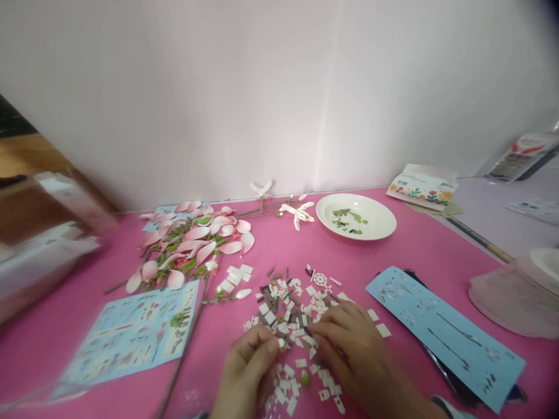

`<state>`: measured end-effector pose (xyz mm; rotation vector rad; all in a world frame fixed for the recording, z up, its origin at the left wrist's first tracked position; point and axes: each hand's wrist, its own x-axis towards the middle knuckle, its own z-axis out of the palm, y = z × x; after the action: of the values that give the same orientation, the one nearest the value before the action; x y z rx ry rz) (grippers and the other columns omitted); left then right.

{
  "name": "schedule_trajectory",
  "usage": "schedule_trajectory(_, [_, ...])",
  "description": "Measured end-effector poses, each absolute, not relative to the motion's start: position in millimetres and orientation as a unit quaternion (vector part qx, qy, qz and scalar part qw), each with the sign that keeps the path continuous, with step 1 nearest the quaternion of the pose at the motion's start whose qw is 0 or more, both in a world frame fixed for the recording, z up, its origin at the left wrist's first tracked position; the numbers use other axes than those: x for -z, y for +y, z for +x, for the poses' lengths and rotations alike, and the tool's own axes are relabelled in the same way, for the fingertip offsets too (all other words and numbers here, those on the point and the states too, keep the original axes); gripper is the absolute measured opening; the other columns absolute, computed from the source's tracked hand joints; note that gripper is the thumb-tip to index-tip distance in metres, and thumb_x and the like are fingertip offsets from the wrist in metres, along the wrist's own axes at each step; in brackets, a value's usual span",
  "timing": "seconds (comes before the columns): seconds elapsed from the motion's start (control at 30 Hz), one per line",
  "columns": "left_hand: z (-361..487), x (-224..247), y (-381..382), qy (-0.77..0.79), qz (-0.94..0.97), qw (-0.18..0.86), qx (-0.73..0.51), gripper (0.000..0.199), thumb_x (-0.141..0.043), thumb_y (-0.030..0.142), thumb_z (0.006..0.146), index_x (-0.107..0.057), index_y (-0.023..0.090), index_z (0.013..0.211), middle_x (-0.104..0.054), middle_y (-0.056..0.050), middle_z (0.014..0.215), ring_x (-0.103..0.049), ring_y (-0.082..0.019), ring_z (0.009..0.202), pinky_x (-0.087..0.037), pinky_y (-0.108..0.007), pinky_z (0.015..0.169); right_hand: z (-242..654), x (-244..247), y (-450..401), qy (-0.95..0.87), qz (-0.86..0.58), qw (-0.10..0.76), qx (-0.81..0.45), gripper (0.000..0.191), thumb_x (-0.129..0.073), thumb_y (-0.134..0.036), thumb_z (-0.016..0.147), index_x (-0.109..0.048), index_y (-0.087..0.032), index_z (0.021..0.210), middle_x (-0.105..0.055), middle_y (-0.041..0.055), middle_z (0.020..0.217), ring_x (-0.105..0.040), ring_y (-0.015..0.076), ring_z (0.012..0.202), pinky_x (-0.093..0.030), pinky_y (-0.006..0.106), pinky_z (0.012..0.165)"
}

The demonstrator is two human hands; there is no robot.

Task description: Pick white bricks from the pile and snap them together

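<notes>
Over the heap of bricks, your left hand (245, 368) brings its thumb and fingertips (269, 349) together on a small white tile (281, 343), pinching it, though they hide most of it. Your right hand (349, 343) is open, its fingers (325, 329) spread and curved down onto the pieces, holding nothing that shows.

Under and between both hands lies the pile of small plastic bricks (283, 308), white tiles mixed with brown and green bits, with a white web-shaped piece (320, 279) near its far edge. Its long axis runs away from you, from below your hands to well beyond your fingertips. Your left hand is the nearer to the pinched tile, and your right fingertips come down just beside it, on its right.

Farther out, a blue instruction sheet (133, 331) and a cluster of pink-and-white petals (192, 244) on brown stems lie to your left. Straight ahead, a white plate (356, 216) holds green and dark pieces, with a white branched flower part (297, 214) just to its left. A second blue sheet (445, 337) lies to your right, all of it on a pink tabletop (271, 244) against a pale wall (279, 99).
</notes>
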<state>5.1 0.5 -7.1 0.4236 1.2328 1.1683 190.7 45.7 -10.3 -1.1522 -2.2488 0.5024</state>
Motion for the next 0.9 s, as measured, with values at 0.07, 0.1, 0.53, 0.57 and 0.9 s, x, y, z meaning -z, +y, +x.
schedule_trajectory(0.07, [5,6,1,0.541,0.191,0.639,-0.512,0.041,-0.082,0.047,0.062,-0.054,0.017,0.061,-0.037,0.011,0.044,-0.021,-0.003,0.039,-0.013,-0.017,0.040,193,10,48,-0.836,-0.450,0.276,-0.153,0.025,-0.043,-0.013,0.093,-0.066,-0.021,0.090,-0.062,0.0056,0.084,-0.052,0.0234,0.081,-0.041,0.040,0.073])
schedule_trajectory(0.1, [6,6,1,0.540,0.194,0.639,-0.513,0.042,-0.082,0.048,0.062,-0.054,0.017,0.060,-0.036,0.011,0.044,-0.021,-0.003,0.039,-0.012,-0.017,0.040,195,11,50,-0.834,-0.461,0.278,-0.123,0.025,-0.042,-0.012,0.092,-0.066,-0.020,0.095,-0.063,0.0074,0.090,-0.053,0.0247,0.085,-0.042,0.043,0.076])
schedule_trajectory(0.53, [6,3,1,0.547,0.203,0.636,-0.505,0.038,-0.079,0.044,0.066,-0.052,0.018,0.060,-0.034,0.011,0.042,-0.018,-0.004,0.038,-0.011,-0.018,0.039,203,24,57,-0.828,-0.525,0.185,0.069,0.037,-0.044,-0.010,0.084,-0.068,-0.016,0.112,-0.064,0.0164,0.120,-0.051,0.0377,0.116,-0.042,0.059,0.095])
schedule_trajectory(0.57, [6,3,1,0.547,0.204,0.636,-0.505,0.038,-0.079,0.043,0.066,-0.052,0.018,0.060,-0.034,0.011,0.041,-0.018,-0.004,0.038,-0.011,-0.018,0.039,202,23,57,-0.829,-0.524,0.184,0.063,0.037,-0.045,-0.010,0.084,-0.068,-0.017,0.111,-0.064,0.0161,0.119,-0.051,0.0375,0.116,-0.043,0.059,0.095])
schedule_trajectory(0.9, [4,7,0,0.548,0.201,0.636,-0.504,0.038,-0.079,0.045,0.066,-0.053,0.017,0.061,-0.037,0.011,0.043,-0.020,-0.004,0.039,-0.012,-0.018,0.040,202,26,55,-0.827,-0.518,0.220,0.018,0.032,-0.043,-0.008,0.084,-0.067,-0.015,0.104,-0.060,0.0171,0.120,-0.046,0.0363,0.121,-0.038,0.061,0.100])
